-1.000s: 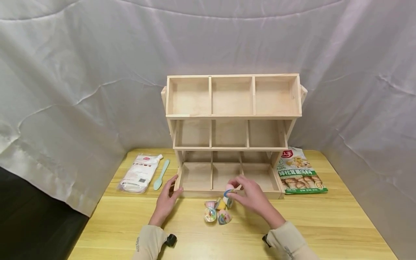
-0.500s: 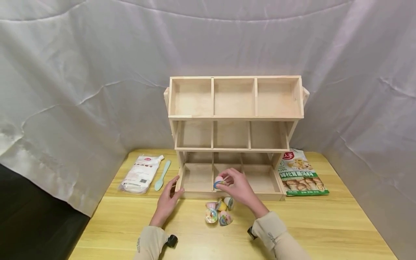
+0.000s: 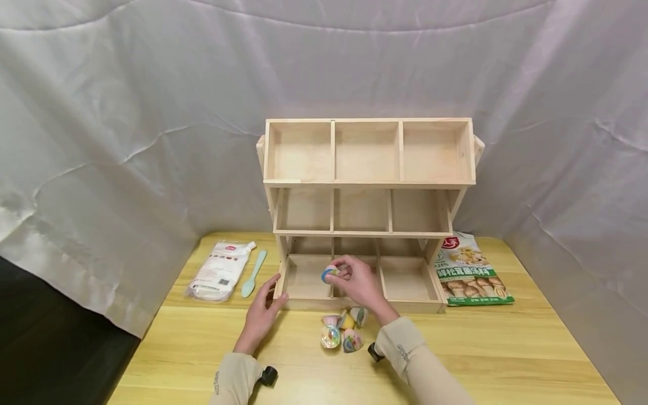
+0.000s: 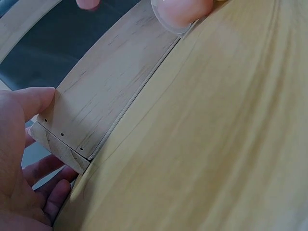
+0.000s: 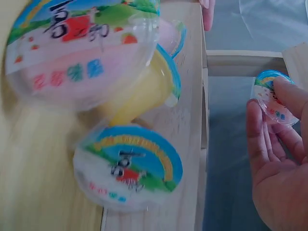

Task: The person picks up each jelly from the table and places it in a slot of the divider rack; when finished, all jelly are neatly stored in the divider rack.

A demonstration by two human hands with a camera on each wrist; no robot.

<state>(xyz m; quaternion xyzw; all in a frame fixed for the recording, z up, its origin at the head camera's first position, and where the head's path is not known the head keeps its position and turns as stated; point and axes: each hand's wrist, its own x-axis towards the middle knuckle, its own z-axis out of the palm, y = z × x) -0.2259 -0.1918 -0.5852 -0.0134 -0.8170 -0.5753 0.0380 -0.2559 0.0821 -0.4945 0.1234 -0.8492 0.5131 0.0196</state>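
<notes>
My right hand pinches a small jelly cup above the bottom tier of a wooden three-tier rack, near the divider between its left and middle compartments. In the right wrist view this cup has pink contents and a blue, green and white printed lid. My left hand holds the rack's lower left front corner. Its thumb lies on the front board, the fingers around the side. Several other jelly cups lie on the table before the rack, including a yellow one and a pink one.
A white spouted pouch and a pale green spoon lie left of the rack. A green and white food packet with mushroom pictures lies to its right. Grey curtains hang behind and at the sides of the wooden table.
My right hand has lifted the jelly cup from the pile by the front board and carried it up and left over the bottom tier. The left hand has stayed at the corner.
</notes>
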